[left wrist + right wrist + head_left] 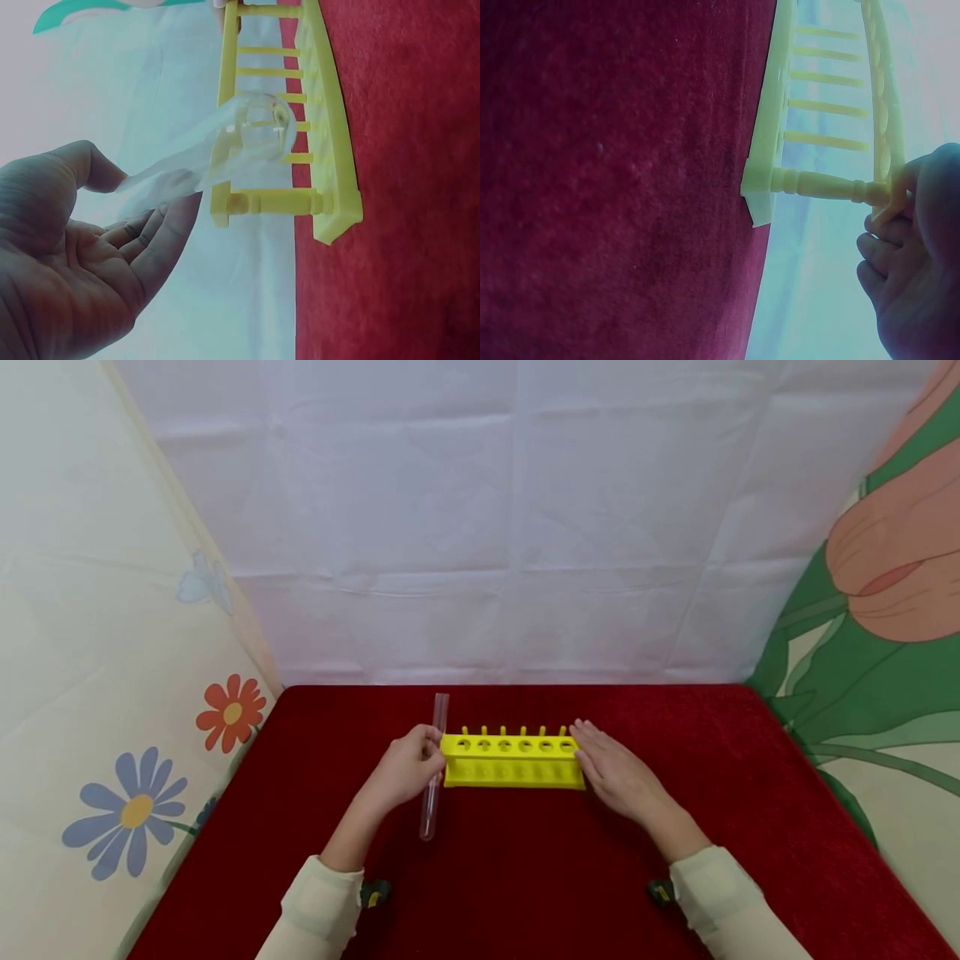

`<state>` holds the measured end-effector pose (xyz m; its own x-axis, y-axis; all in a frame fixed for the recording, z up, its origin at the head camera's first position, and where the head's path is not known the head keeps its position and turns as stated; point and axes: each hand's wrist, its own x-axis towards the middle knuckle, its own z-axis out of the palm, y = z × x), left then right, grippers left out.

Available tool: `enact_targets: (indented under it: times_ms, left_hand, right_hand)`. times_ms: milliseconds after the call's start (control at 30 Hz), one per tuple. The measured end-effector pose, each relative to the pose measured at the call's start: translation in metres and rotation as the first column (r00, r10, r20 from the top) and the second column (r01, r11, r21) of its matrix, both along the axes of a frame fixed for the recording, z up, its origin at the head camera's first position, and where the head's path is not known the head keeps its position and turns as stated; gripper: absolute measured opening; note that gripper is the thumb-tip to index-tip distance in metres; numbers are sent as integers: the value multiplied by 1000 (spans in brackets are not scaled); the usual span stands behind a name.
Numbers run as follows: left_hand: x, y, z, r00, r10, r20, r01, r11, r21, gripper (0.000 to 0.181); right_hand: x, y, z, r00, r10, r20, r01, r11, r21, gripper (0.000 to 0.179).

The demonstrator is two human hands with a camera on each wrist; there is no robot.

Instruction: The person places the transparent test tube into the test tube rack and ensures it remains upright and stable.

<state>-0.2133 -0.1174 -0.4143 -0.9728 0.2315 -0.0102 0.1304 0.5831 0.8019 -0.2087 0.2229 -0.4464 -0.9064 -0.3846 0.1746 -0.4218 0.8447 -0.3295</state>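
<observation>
In the head view my left hand (408, 766) pinches a clear glass test tube (429, 810) between thumb and fingers, beside the left end of a yellow test tube rack (514, 748). The tube is tilted, its rounded end low and toward me. The left wrist view shows this rounded end (262, 131) in front of the rack, with my thumb and fingers around the tube. My right hand (618, 772) holds the rack's right end. Seen from the right wrist, thumb and fingers (885, 255) grip the corner of the top plate. The rack stands upright with a row of round holes and several pegs.
A red velvet cloth (517, 893) covers the table. Behind it hangs a white creased sheet (480, 527). Flower-printed panels (135, 652) stand along both sides. Small dark devices (375, 893) sit by my cuffs.
</observation>
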Motion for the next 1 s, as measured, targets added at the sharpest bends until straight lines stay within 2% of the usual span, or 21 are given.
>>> enact_targets:
  times_ms: [167, 700, 1000]
  left_hand:
    - [-2, 2, 0, 1000, -12, -24, 13, 1000, 11, 32]
    - [-5, 15, 4, 999, -38, -18, 39, 998, 54, 33]
    - [-8, 18, 3, 998, -56, 0, 55, 993, 102, 35]
  right_hand:
    - [0, 0, 2, 1000, 1, -1, -1, 1000, 3, 48]
    - [1, 0, 2, 1000, 10, -8, -10, 1000, 3, 47]
    - [0, -1, 0, 1000, 11, -17, -12, 1000, -9, 47]
